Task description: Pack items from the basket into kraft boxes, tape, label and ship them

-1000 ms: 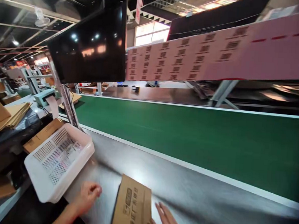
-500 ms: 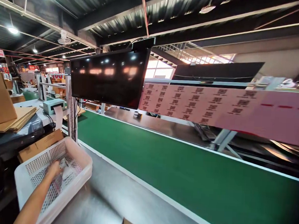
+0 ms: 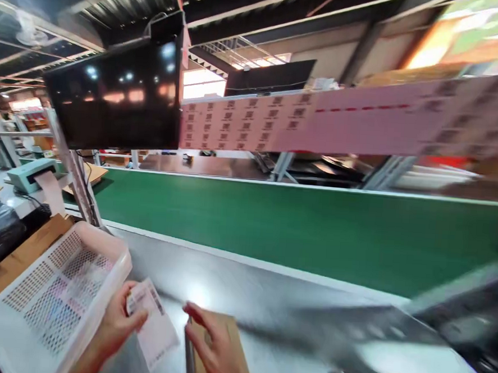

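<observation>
From the head camera, my left hand is closed around a small white packet with dark print at one end, thumb over its top edge, holding it just above the near edge of the steel bench. The packet hangs tilted, its lower end pointing down toward me. My right hand lies open, fingers spread flat on a folded cardboard box that rests on the bench just to the right of the packet; it presses rather than grips. I judge that I am at the step of bringing the packet over to the box, with the box not yet opened. The next move, I think, calls for raising the flat box into shape while the packet stays pinched and out of the way.

At my left, a white perforated basket overhangs the left end of the bench, its rim touching my left wrist, so there is little room on that side. A pole carrying a dark screen rises behind the basket. Beyond the far edge of the bench runs a green belt with a white border. To the right the steel shows no things on it until a blurred dark shape near the right corner, which I cannot make out.
</observation>
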Motion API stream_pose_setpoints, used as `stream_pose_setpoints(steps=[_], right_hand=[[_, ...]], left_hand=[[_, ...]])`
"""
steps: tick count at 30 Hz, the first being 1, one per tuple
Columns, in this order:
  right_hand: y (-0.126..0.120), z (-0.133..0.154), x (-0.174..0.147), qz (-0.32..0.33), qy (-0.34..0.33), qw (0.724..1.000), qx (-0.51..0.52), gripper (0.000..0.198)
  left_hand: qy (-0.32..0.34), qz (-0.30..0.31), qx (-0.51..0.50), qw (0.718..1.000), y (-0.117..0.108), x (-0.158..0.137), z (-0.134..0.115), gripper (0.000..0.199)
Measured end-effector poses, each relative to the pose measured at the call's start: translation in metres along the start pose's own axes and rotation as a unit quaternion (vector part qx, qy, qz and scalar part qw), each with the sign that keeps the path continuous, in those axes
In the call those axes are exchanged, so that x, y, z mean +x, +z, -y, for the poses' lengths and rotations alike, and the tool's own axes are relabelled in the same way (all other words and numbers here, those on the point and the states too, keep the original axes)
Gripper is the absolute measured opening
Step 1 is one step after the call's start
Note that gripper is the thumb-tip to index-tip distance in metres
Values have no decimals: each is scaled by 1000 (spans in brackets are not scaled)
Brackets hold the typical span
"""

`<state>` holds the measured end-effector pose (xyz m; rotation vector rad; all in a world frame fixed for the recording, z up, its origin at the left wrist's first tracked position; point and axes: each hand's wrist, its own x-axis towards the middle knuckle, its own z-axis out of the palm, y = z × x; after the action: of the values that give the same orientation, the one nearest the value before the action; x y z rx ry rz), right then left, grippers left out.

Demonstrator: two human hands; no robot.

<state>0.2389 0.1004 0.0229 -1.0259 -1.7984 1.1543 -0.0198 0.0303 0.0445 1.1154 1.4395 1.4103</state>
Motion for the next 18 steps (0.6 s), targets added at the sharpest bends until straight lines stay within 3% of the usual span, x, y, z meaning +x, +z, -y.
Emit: stream_pose_setpoints(steps=[3,5,11,18], right_hand=[[-5,36,12,43,31,996,76,37],[-10,38,9,54,47,995,75,29],[-23,8,-29,21,64,998,11,23],[-38,7,-46,-22,-64,996,-64,17]], left_hand=[[-45,57,-74,995,69,-31,16,44],[-66,56,-86,992,95,-39,23,48],[-117,29,-110,987,115,-34,14,58],[-95,88,-66,989,132,-41,11,60]])
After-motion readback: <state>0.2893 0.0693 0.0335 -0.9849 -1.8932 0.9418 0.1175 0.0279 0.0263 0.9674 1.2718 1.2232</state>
